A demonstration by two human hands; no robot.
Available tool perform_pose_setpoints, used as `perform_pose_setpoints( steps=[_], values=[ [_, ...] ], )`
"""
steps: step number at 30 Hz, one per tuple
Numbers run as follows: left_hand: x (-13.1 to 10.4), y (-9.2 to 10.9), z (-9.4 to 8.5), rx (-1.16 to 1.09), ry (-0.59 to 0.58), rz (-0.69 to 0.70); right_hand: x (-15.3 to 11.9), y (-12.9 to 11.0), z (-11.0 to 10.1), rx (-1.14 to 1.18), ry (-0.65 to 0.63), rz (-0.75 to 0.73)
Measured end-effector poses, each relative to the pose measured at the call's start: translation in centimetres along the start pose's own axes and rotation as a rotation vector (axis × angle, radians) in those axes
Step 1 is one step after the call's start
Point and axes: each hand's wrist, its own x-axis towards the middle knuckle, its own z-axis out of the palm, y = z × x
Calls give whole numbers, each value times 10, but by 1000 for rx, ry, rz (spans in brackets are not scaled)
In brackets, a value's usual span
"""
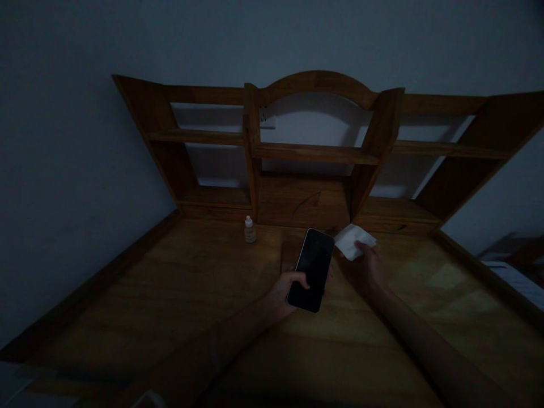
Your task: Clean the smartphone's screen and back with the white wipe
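Note:
My left hand [285, 289] is wrapped round a smartphone [317, 263], its thumb lying over the dark screen and its other fingers mostly hidden behind. The phone is tilted, screen facing me, above the desk. To the right, my right hand [368, 262] pinches a folded white tissue [352, 240], thumb on top and the rest of the fingers largely hidden. The tissue's left corner comes close to the phone's upper right edge; whether they touch I cannot tell. A small bottle with a white cap [250, 231] stands upright on the desk, left of the phone.
A wooden desk [170, 294] spreads under both hands. Along its back rises a wooden shelf unit [314, 152] against the wall, with a power socket [267, 120] behind it. Raised wooden edges border the desk at left and right. The room is dim.

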Motion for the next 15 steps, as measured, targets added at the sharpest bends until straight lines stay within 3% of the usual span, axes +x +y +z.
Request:
perform_pose_setpoints(
  steps=[7,15],
  values=[
    [-2,3,2,-16,-20,-17,-4,1,2,36,75,142],
    [0,1,-3,-38,-8,-44,-6,4,1,26,30,108]
  ],
)
